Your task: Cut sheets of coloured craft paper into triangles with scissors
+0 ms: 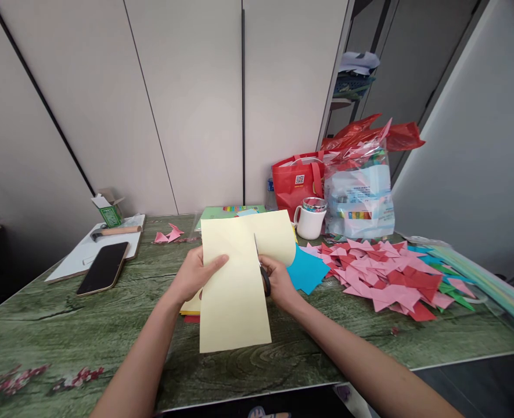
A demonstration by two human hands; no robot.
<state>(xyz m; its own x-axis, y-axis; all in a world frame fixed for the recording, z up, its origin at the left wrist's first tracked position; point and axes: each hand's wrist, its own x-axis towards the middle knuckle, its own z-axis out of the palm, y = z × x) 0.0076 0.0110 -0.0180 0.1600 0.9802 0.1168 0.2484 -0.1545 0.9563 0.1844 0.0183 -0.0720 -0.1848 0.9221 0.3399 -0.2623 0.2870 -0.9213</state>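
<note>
A large pale yellow sheet of paper [233, 296] is held up over the table. My left hand [198, 273] grips its left edge, thumb on the front and fingers behind. My right hand [278, 281] is closed round the black handles of a pair of scissors [266, 281]. The blades lie in a cut that runs up the sheet from its lower edge; the part right of the cut curls over above my right hand. Behind the sheet, blue paper [308, 270] and a stack of yellow and red paper [190, 312] show in part.
Folded pink and red paper pieces [387, 276] are heaped at the right. A white mug [311, 219], a red bag [298, 186] and a plastic bag [359, 197] stand behind. At the left lie a phone [104, 268], a hammer [117, 231] and a small green box [109, 213].
</note>
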